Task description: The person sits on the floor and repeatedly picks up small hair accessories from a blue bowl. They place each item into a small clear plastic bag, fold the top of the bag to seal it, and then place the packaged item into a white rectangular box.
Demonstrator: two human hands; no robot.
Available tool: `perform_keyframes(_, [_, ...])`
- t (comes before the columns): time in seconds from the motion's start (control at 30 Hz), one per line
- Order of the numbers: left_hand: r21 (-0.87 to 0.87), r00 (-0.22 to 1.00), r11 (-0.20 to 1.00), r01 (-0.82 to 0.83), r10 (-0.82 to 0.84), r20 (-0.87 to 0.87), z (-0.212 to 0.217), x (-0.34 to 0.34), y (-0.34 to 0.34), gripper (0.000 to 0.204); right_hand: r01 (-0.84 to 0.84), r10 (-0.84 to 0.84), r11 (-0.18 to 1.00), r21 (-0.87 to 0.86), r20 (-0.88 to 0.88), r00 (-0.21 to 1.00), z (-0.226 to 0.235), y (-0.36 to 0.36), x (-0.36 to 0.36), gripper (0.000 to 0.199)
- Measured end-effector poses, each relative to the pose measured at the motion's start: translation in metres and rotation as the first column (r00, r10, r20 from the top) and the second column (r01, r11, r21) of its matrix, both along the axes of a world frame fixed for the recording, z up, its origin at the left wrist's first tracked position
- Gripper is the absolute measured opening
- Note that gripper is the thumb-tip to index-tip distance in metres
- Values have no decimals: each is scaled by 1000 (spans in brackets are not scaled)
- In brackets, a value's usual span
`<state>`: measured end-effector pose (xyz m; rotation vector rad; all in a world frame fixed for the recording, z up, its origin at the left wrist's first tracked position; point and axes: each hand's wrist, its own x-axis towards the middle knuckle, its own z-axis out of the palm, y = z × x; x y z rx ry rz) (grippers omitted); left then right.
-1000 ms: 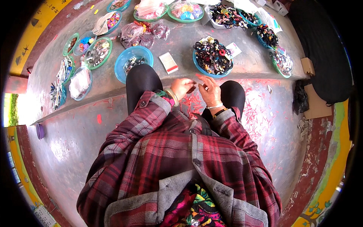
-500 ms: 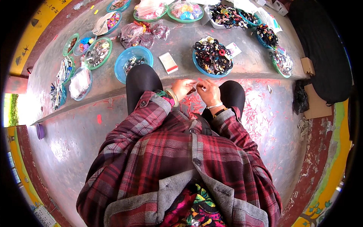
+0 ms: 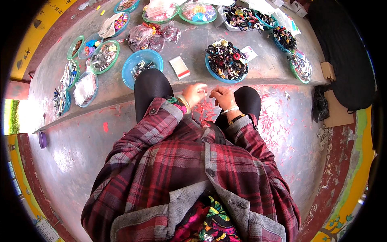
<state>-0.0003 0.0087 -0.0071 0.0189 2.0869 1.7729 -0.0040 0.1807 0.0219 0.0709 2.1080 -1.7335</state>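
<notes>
Hands [image 3: 223,98] above thin red strips [image 3: 207,114]

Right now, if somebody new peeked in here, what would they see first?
Probably the red-and-grey plaid jacket, big in the lower middle. Then maybe the tangled heap of dark loops in a blue basin on the ledge ahead, and the red scraps scattered on the floor at right. The left hand and right hand are close together, between the dark knees.
</notes>
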Motion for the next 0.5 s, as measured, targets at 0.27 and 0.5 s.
perform_keyframes(0.27, [447,887,823,-350,137,442,9,-6,-14,16,292,-272,939,-184,124,954,11,2,0,16])
perform_keyframes(0.5, [584,934,741,-330,166,317,5,-5,-6,7,243,-127,875,-419,285,950,17,7,-1,18])
